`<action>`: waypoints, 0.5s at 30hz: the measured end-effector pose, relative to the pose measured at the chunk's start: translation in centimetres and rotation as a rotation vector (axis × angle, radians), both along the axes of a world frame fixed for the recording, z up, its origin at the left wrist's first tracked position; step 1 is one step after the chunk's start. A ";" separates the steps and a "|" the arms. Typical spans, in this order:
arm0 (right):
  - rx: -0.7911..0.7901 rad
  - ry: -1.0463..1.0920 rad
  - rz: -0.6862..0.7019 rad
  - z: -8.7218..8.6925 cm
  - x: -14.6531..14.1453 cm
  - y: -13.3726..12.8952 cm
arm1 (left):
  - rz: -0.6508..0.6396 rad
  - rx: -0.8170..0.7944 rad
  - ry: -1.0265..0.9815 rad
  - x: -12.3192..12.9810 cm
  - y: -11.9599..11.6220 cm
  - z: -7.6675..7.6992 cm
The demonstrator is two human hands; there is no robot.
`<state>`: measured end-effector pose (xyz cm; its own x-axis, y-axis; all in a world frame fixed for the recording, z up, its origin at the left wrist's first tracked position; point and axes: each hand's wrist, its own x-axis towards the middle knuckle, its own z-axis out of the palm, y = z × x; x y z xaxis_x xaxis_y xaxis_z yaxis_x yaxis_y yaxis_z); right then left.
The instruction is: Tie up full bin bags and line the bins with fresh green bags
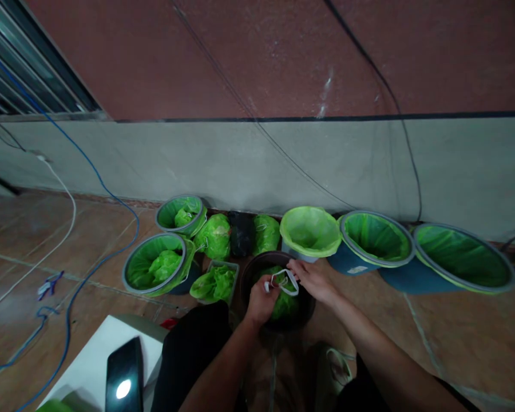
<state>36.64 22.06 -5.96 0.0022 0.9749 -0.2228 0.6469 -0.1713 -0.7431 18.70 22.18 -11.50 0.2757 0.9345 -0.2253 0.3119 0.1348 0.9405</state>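
Observation:
A green garbage bag (284, 308) sits inside a dark brown bin (305, 320) on the floor in front of me. Above the bag is a looped white drawstring (292, 290). My left hand (261, 301) is closed on the left side of the drawstring, over the bin's opening. At the loop's upper right, my right hand (312, 279) pinches it with the fingers together. Part of the bag and the bin's near side are hidden by my hands and forearms.
Lined bins stand along the wall: a light one (332, 226), blue ones (347, 260) to the right and others (157, 290) to the left. Filled green bags (217, 234) and a black bag (241, 233) sit between. A phone (122, 366) lies on a white surface (90, 357). A blue cable (95, 269) crosses the floor.

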 end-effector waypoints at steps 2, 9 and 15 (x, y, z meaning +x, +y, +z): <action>-0.001 0.080 0.024 0.8 -0.8 -0.4 | 0.003 0.004 0.016 0.0 0.0 0.1; -0.230 0.808 -0.275 4.8 -1.8 -0.6 | 0.006 0.010 0.122 0.0 -0.2 1.2; -0.027 1.156 -0.361 7.6 1.0 0.1 | -0.029 0.073 0.114 0.0 -0.2 2.3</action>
<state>37.61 22.14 1.63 0.0591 0.9543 -0.2928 -0.4846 -0.2291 -0.8442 18.71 22.03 -9.15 0.2795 0.9415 -0.1885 0.4202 0.0566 0.9057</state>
